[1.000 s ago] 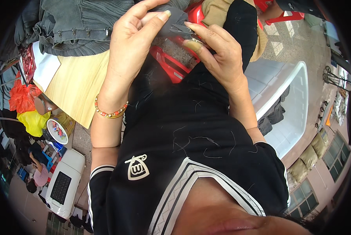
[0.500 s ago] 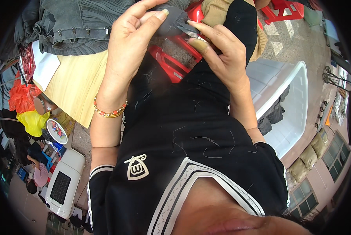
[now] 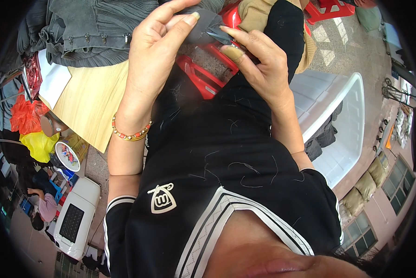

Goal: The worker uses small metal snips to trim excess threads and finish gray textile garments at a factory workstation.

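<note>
Grey cloth [image 3: 202, 27] is pinched between the thumb and fingers of my left hand [image 3: 157, 48] at the top of the view. Against its right side, the pointed blades of small thread snips [image 3: 221, 36] touch or overlap the fabric; I cannot tell whether a thread lies between them. My right hand [image 3: 266, 62] grips the snips between thumb and forefinger, and a tan finger cover [image 3: 232, 53] sits on that thumb. Part of the cloth is hidden behind my left fingers.
Folded grey garments [image 3: 89, 34] lie on a wood-grain board [image 3: 94, 88] at the left. A red plastic stool [image 3: 201, 76] stands beyond my lap. To the right is a white tub [image 3: 356, 116] holding dark cloth. A person [image 3: 47, 206] sits at the far lower left.
My right hand and the snips have shifted slightly left, and the blades have turned a little against the cloth. My left hand has hardly moved.
</note>
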The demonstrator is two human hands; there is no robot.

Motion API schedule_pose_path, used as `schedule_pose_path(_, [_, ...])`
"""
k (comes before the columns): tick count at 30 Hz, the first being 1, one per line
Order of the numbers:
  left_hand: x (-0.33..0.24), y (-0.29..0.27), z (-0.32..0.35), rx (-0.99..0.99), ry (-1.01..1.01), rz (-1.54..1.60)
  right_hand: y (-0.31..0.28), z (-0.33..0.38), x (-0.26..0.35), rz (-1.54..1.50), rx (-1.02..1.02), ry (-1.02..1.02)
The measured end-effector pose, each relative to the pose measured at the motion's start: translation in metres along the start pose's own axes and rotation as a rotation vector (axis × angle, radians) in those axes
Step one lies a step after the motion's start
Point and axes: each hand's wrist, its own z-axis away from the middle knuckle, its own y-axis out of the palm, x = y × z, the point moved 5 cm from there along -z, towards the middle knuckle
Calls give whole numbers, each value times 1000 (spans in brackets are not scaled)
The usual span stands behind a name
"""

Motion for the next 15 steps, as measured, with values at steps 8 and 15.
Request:
schedule_pose_path(8, [-6,3,-1,1,-10,-21,0,1,1,57,-29,-59])
schedule_pose_path(15, [-4,3,-1,20,-13,-39,0,1,0,57,-42,-74])
